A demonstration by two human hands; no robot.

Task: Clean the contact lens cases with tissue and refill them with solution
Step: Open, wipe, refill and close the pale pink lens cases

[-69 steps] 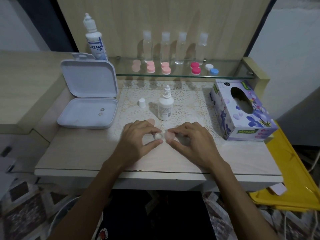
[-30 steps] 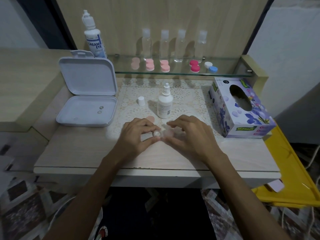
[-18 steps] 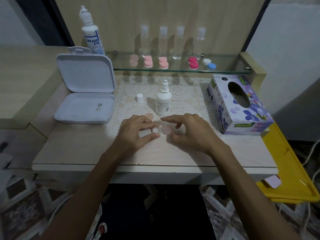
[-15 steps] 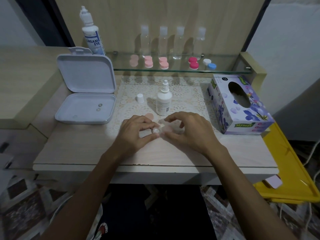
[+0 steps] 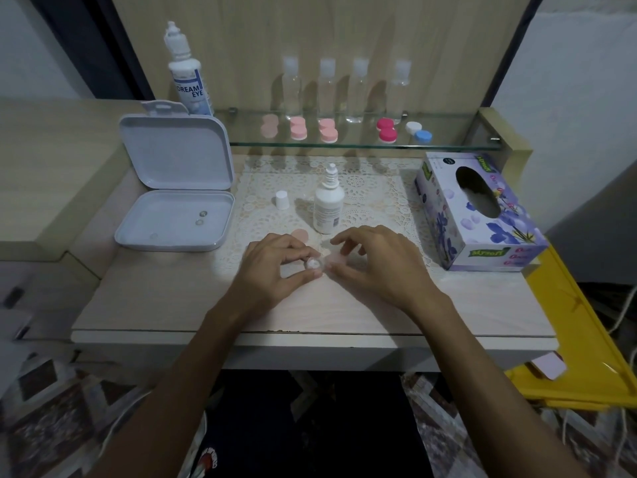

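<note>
**Both hands on a lens case at centre frame, solution bottle uncapped behind**

Centre of frame: the left hand pinches the small pale, translucent contact lens case between thumb and forefinger, low over the pale wooden tabletop. One round well of the case shows whitish at the fingertips. The right hand meets it from the right, fingers curled, thumb and fingertips closed on the pinkish right part of the same case; whether that part is a cap or the well itself cannot be told.

Just above the hands: a loose round peach-pink cap lies flat on the cream lace mat. Beside it stands a small white solution bottle with a printed label, upright, nozzle bare. Its small white cap sits upright on the mat to the left, apart from the bottle.

Left of frame: an open white hinged plastic box, lid propped up; two small round items lie in the tray, too small to identify.

Right of frame: a purple floral tissue box, oval opening on top.

Upper frame: a glass shelf carries paired lens cases in pale pink, pink, magenta and white-and-blue, with four clear bottles behind. A tall white "Dream Eye" solution bottle stands at the upper left.

Lower right: a yellow tray-like surface beside the table.
</note>
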